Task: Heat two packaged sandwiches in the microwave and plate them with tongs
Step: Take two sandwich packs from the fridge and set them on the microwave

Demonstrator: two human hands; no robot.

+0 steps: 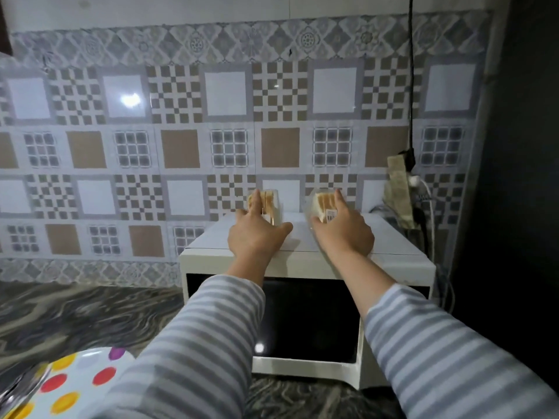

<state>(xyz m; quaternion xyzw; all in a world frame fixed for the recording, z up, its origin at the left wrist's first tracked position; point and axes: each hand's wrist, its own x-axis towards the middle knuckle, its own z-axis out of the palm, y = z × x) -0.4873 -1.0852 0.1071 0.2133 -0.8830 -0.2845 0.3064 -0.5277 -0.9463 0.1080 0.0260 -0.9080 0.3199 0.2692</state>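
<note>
At the lower left we saw a white plate with coloured dots (81,385) on the dark marbled table (75,309). Our left hand (254,234) gripped a clear-wrapped sandwich pack (266,204) standing on top of the closed white microwave oven (305,261), fingers curled round it. To its right, our right hand (344,229) held a second clear-wrapped sandwich pack with a barcode label (322,205) the same way, the two packs apart.

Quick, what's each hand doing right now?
Left hand: grips the left packaged sandwich on top of the microwave.
Right hand: grips the right packaged sandwich.
</note>
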